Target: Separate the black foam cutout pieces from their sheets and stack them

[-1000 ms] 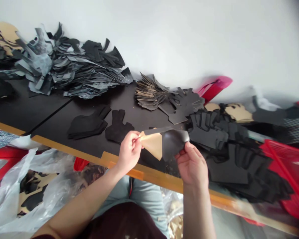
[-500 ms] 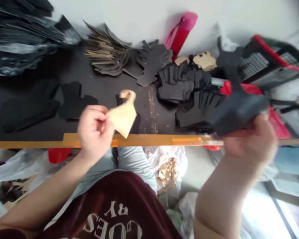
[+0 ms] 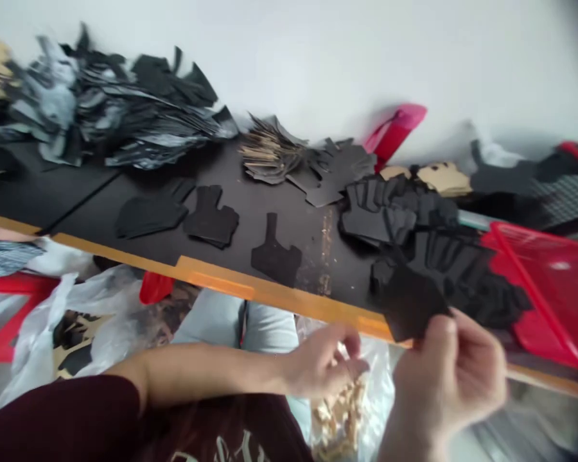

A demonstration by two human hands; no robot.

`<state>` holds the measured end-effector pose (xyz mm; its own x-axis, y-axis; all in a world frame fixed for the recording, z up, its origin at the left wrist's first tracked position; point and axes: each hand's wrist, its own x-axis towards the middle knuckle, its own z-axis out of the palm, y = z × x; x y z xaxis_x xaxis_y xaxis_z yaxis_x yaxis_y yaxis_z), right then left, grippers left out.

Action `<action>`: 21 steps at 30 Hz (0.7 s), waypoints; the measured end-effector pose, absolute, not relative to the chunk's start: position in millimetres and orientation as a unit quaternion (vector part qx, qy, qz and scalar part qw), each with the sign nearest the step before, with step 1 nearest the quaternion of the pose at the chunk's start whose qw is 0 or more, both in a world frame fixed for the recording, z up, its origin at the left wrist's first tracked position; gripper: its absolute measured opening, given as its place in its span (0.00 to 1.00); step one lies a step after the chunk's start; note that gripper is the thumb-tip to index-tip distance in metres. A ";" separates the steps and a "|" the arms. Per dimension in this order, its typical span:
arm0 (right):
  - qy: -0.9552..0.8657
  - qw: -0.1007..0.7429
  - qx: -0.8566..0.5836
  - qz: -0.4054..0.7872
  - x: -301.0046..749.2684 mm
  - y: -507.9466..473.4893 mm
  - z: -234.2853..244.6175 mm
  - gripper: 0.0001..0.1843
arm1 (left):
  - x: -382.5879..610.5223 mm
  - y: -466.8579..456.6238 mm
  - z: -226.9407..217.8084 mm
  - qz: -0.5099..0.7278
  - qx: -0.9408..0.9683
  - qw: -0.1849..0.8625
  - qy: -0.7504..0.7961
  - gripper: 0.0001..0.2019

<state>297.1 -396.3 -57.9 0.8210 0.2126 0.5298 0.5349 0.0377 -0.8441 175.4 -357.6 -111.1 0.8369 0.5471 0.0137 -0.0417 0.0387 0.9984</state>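
Note:
My right hand (image 3: 450,378) is closed on the lower edge of a black cut-out piece (image 3: 409,301), held up in front of the table's orange edge (image 3: 231,285). My left hand (image 3: 325,362) hangs below the table edge with loosely parted fingers and nothing visible in them. Right under it is a clear plastic bag of tan scraps (image 3: 340,410). A single black cut-out (image 3: 275,256) lies on the black tabletop near the edge, with two more small stacks (image 3: 210,221) to its left.
Fanned stacks of black pieces (image 3: 414,218) cover the right of the table beside a red basket (image 3: 553,282). A big heap of grey and black offcuts (image 3: 125,109) sits at the back left. A white plastic bag (image 3: 38,333) lies on the floor at left.
The tan backing is gone from my left hand, which dropped below the table over the scrap bag. My right hand brought the black piece back in toward the table edge.

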 end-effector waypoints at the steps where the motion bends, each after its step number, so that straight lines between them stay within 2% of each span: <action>1: -0.358 0.629 -0.674 -0.148 284.5 -389.0 -62.1 0.03 | 163.3 -341.5 -93.0 0.261 0.605 0.724 0.205 0.13; 3: -0.519 0.555 -0.622 -0.190 258.6 -371.9 -71.2 0.09 | 139.8 -312.6 -63.9 0.347 0.519 0.748 0.225 0.14; 5: -0.618 0.486 -0.585 -0.199 232.7 -354.7 -79.8 0.12 | 119.7 -291.6 -50.2 0.403 0.482 0.729 0.271 0.12; 11: -0.654 0.384 -0.633 -0.153 188.4 -337.5 -98.1 0.10 | 77.8 -272.0 -70.8 0.417 0.444 0.680 0.409 0.11; 14: -0.607 0.400 -0.673 -0.136 194.1 -344.1 -105.9 0.14 | 67.0 -263.4 -81.6 0.432 0.448 0.640 0.451 0.11; 16: -0.568 0.434 -0.692 -0.102 201.2 -346.7 -111.8 0.13 | 64.8 -253.5 -84.9 0.432 0.452 0.627 0.465 0.11; 21: -0.445 0.503 -0.734 0.097 208.1 -337.5 -123.2 0.06 | 69.3 -231.2 -87.0 0.369 0.465 0.667 0.451 0.11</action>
<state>208.1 -337.5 -123.2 0.5847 0.7514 0.3057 0.5567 -0.0976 -0.8250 69.3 -231.2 -87.0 0.3205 0.9111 -0.2593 -0.0722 0.2965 0.9523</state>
